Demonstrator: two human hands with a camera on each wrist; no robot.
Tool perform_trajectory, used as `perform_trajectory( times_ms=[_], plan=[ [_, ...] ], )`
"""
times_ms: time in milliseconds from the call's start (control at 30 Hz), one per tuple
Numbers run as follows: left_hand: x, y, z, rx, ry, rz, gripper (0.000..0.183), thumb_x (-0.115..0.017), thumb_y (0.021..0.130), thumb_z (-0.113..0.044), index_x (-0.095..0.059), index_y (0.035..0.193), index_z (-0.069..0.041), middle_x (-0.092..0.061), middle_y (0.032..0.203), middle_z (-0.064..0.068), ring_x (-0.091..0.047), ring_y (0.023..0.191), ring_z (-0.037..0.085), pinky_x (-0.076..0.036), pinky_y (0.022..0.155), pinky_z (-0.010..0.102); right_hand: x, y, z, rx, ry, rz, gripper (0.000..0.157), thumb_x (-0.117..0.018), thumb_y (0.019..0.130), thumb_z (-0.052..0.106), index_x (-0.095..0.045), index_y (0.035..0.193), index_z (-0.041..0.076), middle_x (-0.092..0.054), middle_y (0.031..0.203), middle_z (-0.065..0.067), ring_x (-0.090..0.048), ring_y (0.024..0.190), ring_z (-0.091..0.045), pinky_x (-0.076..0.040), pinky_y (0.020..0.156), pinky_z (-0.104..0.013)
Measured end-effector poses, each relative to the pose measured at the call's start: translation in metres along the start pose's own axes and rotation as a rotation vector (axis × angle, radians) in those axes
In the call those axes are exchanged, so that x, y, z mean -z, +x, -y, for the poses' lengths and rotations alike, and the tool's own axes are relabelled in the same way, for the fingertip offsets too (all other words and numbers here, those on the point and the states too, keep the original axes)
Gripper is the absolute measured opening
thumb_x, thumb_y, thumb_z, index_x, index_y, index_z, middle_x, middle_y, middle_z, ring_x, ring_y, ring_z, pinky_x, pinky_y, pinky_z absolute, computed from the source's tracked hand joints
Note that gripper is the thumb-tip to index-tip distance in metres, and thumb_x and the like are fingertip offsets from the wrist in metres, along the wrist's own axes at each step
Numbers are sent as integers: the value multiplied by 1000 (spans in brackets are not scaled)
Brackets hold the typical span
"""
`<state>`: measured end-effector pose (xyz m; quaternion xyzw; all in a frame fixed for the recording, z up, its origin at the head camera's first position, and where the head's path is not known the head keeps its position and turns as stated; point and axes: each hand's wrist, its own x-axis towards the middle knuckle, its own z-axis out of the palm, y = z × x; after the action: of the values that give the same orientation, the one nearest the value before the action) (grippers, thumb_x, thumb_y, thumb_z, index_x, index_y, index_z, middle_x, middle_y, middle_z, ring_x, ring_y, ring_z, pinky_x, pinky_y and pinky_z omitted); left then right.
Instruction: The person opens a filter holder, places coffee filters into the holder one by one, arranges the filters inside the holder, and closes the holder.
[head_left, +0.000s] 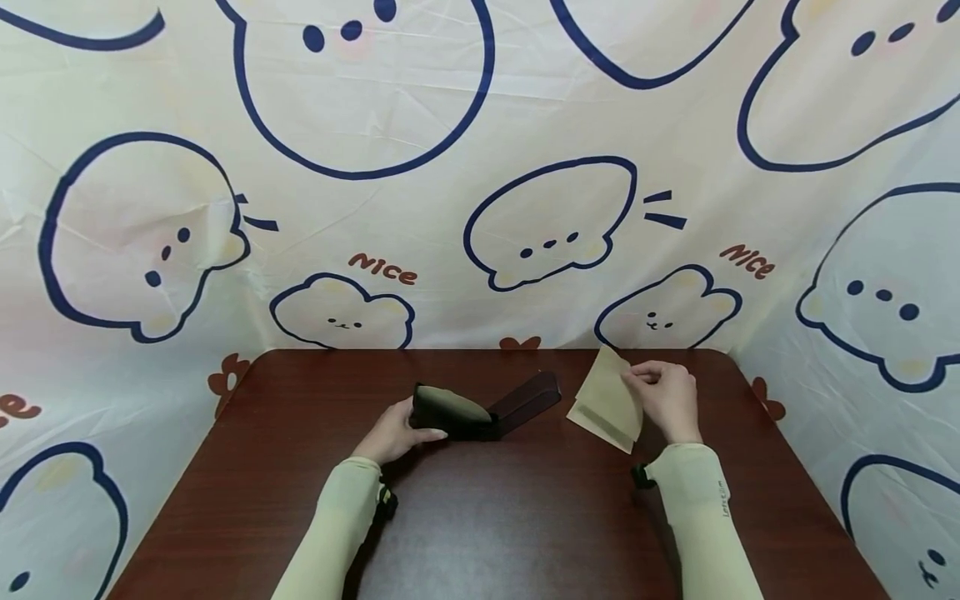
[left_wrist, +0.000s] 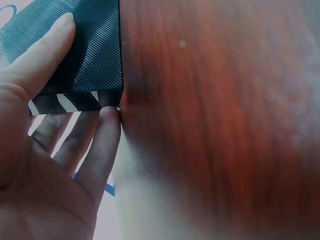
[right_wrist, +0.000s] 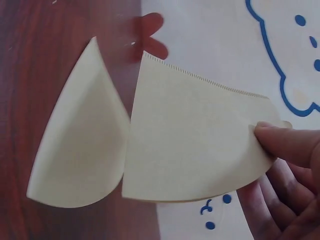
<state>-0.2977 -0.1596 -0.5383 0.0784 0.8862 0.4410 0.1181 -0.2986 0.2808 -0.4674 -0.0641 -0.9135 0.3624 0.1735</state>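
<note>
My left hand (head_left: 392, 432) holds a black box (head_left: 437, 422) with a dark see-through lid (head_left: 531, 400) swung out to the right. A tan curved paper edge (head_left: 455, 405) shows in the box's opening. In the left wrist view, the thumb lies on the box's ribbed face (left_wrist: 95, 50), with fingers at its lower edge. My right hand (head_left: 667, 398) pinches a tan paper coffee filter (right_wrist: 195, 135) by one end, between thumb and fingers. Its crimped seam faces up in the right wrist view. A second tan paper piece (right_wrist: 80, 135) meets its left edge; whether they are joined, I cannot tell.
Both hands are over a dark brown wooden table (head_left: 510, 525). A pale cloth (head_left: 420, 208) printed with cartoon outlines hangs behind the table and along both sides. A dark strap with a small device (head_left: 386, 500) sits on the left wrist, another (head_left: 642, 477) on the right.
</note>
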Motion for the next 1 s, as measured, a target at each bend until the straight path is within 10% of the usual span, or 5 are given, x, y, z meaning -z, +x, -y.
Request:
perform_trajectory(
  times_ms=[1000],
  plan=[
    [1, 0, 1, -28, -9, -3, 66, -83, 90, -34, -56, 147, -17, -53, 155, 13, -46, 145, 38, -43, 112, 60, -1, -8, 80, 315, 357, -216, 10, -83, 89, 13, -82, 94, 4, -78, 86, -13, -63, 69, 6, -48, 58, -11]
  ],
)
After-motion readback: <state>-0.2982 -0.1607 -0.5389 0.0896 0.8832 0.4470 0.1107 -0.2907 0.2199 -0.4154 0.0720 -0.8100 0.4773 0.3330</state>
